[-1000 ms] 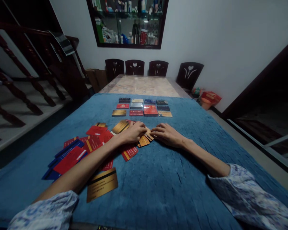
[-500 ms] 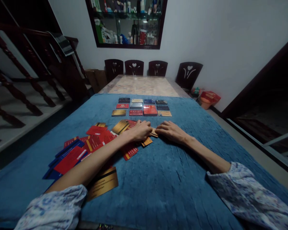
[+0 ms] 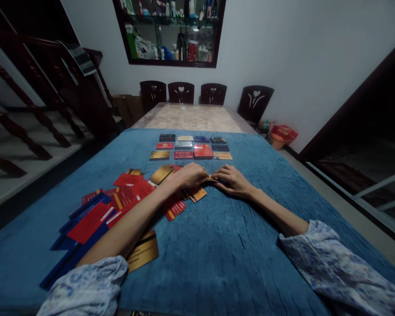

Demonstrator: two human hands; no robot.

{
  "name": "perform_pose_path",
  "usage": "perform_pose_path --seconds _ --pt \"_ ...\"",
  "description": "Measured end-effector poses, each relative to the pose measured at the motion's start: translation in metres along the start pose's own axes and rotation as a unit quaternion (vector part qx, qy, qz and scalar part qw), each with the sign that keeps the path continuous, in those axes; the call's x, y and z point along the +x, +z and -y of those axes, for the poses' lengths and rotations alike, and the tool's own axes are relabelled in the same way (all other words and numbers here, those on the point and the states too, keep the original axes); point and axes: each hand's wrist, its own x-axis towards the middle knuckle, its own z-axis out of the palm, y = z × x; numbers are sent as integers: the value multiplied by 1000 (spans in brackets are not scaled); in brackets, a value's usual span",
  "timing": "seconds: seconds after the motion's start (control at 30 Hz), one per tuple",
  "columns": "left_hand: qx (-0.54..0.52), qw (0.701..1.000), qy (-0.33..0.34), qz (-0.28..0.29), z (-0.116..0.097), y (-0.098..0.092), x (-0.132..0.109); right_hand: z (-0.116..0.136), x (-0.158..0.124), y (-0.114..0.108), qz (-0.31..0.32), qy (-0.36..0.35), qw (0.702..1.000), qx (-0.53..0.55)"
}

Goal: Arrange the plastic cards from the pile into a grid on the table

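My left hand (image 3: 191, 175) and my right hand (image 3: 232, 181) meet near the middle of the blue cloth. Both are closed, fingertips pinching opposite ends of a few yellow cards (image 3: 213, 178), of which only a thin edge shows. Below my left hand lie more orange-yellow cards (image 3: 198, 194) and a red card (image 3: 175, 209). A loose pile of red cards (image 3: 89, 223), blue cards (image 3: 63, 242) and gold cards (image 3: 162, 174) spreads to the left, partly hidden under my left forearm. One larger-looking gold card (image 3: 145, 252) rests close to the near edge.
Beyond my hands, neat stacks of cards stand in rows, among them a red stack (image 3: 203, 152) and a gold stack (image 3: 159, 155). The blue cloth (image 3: 237, 263) covers the near table; bare marble tabletop (image 3: 197, 116) shows behind. Dark chairs (image 3: 213, 93) stand at the far end.
The yellow cards between my hands have tipped from showing a face to showing mostly their edge. My right fingers have curled more around their end. The view has shifted slightly.
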Motion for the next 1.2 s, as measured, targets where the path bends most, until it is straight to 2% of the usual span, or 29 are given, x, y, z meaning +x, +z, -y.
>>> perform_pose_path --seconds 0.2,0.33,0.63,0.83,0.97,1.2 --pt "-130 990 -18 -49 13 5 0 -7 -1 14 -57 46 997 -15" --pt "-177 981 -38 -73 18 6 -2 -12 -4 20 -88 66 994 3" --pt "-150 979 -60 -123 22 10 -1 -11 -5 21 -110 116 987 4" --pt "-164 970 -42 -174 21 15 1 -9 -5 19 -146 124 981 11" --pt "-172 964 -59 -192 19 18 2 -8 -3 19 -136 130 982 21" --pt "-130 975 -68 -166 16 21 2 -9 -2 19 -82 136 987 18"
